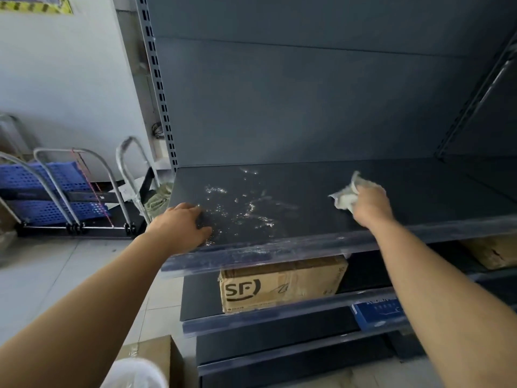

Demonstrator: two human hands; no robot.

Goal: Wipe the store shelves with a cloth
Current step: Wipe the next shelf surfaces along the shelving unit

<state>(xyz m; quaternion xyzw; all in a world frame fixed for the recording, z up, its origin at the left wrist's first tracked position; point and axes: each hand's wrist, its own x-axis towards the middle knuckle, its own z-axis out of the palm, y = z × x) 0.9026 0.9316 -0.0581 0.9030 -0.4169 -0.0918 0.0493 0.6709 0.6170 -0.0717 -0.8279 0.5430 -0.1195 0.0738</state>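
The cloth (346, 195) is a pale, crumpled piece, and it lies on the right half of the dark grey shelf (307, 180), touching the surface. The right hand (370, 205) grips it: the fingers are curled around the near side of the cloth, and the bunched part comes out to the left of and behind the hand. The left hand (181, 226) is well apart from the cloth, on the left end of the same shelf. It lies flat, palm down, with the fingers straight, and it holds nothing. Between the two hands the shelf carries a patch of shining water drops (240, 210), which begins just beside the left fingers and ends before the cloth.

Both forearms reach over the clear front strip of the shelf. On the shelf below stands a cardboard box (279, 285) with the letters SF, and one level lower lies a blue pack (380, 312). A second brown box (492, 252) is under the shelf at the far right. On the floor to the left stand metal trolleys (84, 189) with blue perforated crates (44, 176).
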